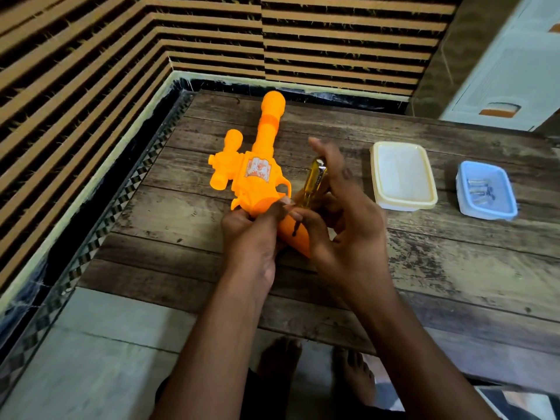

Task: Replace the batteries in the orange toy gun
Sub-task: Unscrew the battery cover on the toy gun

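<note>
The orange toy gun [257, 159] lies on the wooden table [454, 268] with its barrel pointing away from me and its handle toward me. My left hand [251, 234] grips the gun's handle from the left. My right hand [342, 216] holds a screwdriver with a clear yellow handle [315, 183], its tip down on the gun's handle near a small dark hole. A blue tray [488, 190] at the right holds several batteries [481, 189].
A white, empty-looking plastic tray [404, 175] stands between the gun and the blue tray. The table sits in a corner against a striped wall. My bare feet [315, 371] show on the floor below the table's near edge.
</note>
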A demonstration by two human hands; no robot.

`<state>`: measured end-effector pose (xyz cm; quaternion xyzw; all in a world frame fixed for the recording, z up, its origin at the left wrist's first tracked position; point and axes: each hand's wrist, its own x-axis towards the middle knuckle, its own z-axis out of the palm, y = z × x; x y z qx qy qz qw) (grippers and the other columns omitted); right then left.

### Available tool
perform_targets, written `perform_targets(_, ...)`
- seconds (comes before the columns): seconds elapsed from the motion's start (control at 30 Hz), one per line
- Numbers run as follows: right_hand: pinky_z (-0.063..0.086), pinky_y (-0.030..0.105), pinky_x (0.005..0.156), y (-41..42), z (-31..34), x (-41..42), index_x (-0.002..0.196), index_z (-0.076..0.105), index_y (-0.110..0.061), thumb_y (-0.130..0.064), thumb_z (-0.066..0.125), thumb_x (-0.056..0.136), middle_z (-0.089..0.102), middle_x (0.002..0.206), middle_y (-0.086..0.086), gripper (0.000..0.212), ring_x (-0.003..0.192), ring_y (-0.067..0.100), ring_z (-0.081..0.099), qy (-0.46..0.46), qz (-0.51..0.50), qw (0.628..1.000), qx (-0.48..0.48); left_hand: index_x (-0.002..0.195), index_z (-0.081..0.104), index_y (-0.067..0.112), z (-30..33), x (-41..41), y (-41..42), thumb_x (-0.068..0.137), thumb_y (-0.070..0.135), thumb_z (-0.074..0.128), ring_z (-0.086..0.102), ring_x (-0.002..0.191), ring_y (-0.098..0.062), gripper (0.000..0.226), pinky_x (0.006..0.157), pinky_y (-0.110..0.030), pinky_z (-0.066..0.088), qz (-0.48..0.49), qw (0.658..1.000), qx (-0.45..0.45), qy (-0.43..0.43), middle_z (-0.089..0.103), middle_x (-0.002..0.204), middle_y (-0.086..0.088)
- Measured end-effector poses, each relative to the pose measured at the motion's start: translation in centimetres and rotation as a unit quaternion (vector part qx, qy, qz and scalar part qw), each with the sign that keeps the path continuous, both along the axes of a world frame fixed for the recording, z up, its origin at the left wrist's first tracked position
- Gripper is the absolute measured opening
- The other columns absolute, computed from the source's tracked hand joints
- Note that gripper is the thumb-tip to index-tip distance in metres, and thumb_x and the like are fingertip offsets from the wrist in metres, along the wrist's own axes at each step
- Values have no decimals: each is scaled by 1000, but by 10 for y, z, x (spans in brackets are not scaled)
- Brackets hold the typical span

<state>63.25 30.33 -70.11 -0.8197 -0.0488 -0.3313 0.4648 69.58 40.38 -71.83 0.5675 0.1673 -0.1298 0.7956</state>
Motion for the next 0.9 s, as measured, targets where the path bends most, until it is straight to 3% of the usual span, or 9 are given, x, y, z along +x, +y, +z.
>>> perform_targets(0.07,57,40,73,3,0,0,153,43,-20,8,71,88,56,108,-23,76,79,18,66,3,-4,1000,-13,93,73,1,-2,0,1,84,-7,71,71,69,-21,13,64,-37,61,-4,1000,0,-3,74,81,-13)
perform_targets(0.13,57,41,68,4,-1,0,152,44,-22,10,69,88,58,106,-19,75,76,21,67,10,-12,1000,2,98,74,0,-3,1,1,83,-4,74,72,78,-28,15,75,-45,62,-5,1000,0,-3,76,90,-17)
perform_targets(0.23,58,44,69,4,-4,0,148,41,-26,12,66,89,61,120,-12,74,76,26,68,9,4,1000,27,97,74,4,-2,2,1,84,-2,75,72,80,-27,15,81,-50,61,0,1000,-2,-2,76,90,-15)
perform_targets(0.37,59,36,78,5,-4,-3,141,56,-2,13,69,89,60,116,-8,56,93,13,67,-25,-3,1000,-19,102,73,-1,-1,0,2,84,-6,72,73,85,-32,18,85,-54,59,0,1000,-20,-3,76,95,-20)
perform_targets(0.5,60,48,78,3,-2,-6,121,68,7,6,76,91,65,115,10,31,97,25,68,-74,-41,996,-19,113,71,-6,-5,2,2,87,-7,69,72,98,-39,26,88,-62,58,-4,999,-34,-6,73,112,-28)
perform_targets(0.6,61,47,75,5,-2,-7,116,72,4,17,73,88,71,105,10,31,90,25,72,-80,-55,995,-7,112,69,-6,-6,3,3,87,-8,68,70,86,-31,25,76,-51,61,-16,999,-34,-7,74,106,-25)
perform_targets(0.77,61,41,79,10,3,-6,117,73,2,30,66,80,76,101,9,47,95,21,76,-56,1,998,4,90,68,3,-6,2,5,86,-14,63,64,56,-14,18,53,-28,53,-29,998,-48,-15,68,67,-4)
perform_targets(0.9,60,37,79,12,8,-3,117,73,3,22,72,85,72,102,13,37,95,15,73,-77,10,997,5,83,68,5,-4,0,6,82,-15,61,67,60,-16,21,51,-28,56,-31,998,-52,-30,69,69,-6)
